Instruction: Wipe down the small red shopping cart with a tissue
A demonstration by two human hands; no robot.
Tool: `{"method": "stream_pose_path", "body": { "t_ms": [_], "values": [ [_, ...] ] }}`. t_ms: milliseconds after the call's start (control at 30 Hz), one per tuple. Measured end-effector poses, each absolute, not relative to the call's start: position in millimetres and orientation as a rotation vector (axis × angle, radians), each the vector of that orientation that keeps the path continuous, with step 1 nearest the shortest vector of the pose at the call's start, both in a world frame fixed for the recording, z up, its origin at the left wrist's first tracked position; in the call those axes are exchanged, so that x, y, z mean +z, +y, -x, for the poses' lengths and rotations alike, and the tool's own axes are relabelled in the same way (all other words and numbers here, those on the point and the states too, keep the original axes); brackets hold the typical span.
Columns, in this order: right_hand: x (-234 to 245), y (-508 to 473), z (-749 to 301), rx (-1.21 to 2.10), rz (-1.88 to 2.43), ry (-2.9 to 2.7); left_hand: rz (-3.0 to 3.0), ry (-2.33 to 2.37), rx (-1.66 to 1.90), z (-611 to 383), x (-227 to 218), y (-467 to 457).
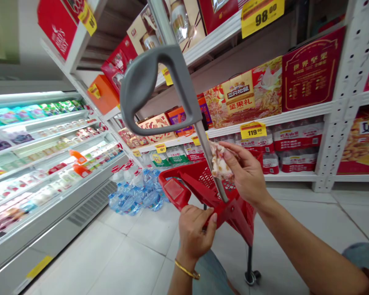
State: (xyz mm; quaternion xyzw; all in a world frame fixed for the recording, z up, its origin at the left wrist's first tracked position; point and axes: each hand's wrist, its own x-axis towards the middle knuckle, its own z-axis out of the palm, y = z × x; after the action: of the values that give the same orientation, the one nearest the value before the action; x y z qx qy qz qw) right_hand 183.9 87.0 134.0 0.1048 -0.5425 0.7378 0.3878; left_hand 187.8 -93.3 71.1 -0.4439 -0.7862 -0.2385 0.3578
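Note:
A red plastic shopping cart [199, 192] stands tilted in front of me, with a metal pole [206, 143] and a grey handle [187, 88] rising from it. My left hand [195, 231] is closed over the cart's near red edge; a gold bracelet [187, 270] circles that wrist. In my right hand [249, 174] is a crumpled cloth [220, 162], whitish with a brown and pink pattern. The fingers pinch it against or close beside the pole; I cannot tell whether it touches the metal. Part of the cloth is hidden behind the fingers.
White shelves [304, 107] with gift boxes [250, 94], bottle packs [298, 139] and yellow price tags [253, 130] stand ahead. Wrapped water bottles [138, 192] sit on the tiled floor [135, 246]. A refrigerated display [70, 205] runs along the left. One cart wheel [252, 277] shows below.

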Motion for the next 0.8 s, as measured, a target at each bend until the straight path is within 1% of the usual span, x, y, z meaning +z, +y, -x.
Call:
{"method": "stream_pose_path", "body": {
  "t_ms": [133, 300, 367, 433, 567, 667, 800],
  "values": [
    [143, 86, -180, 1.584, -0.291, -1.410, 1.198, -1.992, -0.460, -190, 97, -99],
    [150, 81, -182, 1.269, -0.258, -1.334, 1.240, -1.684, -0.132, -173, 156, -95],
    [152, 79, -180, 1.233, -0.237, -1.294, 1.258, -1.573, 0.035, -159, 185, -90],
    [151, 77, -177, 1.272, -0.202, -1.255, 1.310, -1.541, 0.109, -144, 213, -85],
    [149, 75, -170, 1.402, -0.159, -1.201, 1.437, -1.809, 0.117, -123, 256, -74],
    [151, 72, -169, 1.362, -0.164, -1.220, 1.523, -1.889, 0.075, -114, 271, -70],
    [152, 67, -168, 1.215, -0.225, -1.358, 1.562, -1.850, 0.092, -107, 274, -71]
  ]
}}
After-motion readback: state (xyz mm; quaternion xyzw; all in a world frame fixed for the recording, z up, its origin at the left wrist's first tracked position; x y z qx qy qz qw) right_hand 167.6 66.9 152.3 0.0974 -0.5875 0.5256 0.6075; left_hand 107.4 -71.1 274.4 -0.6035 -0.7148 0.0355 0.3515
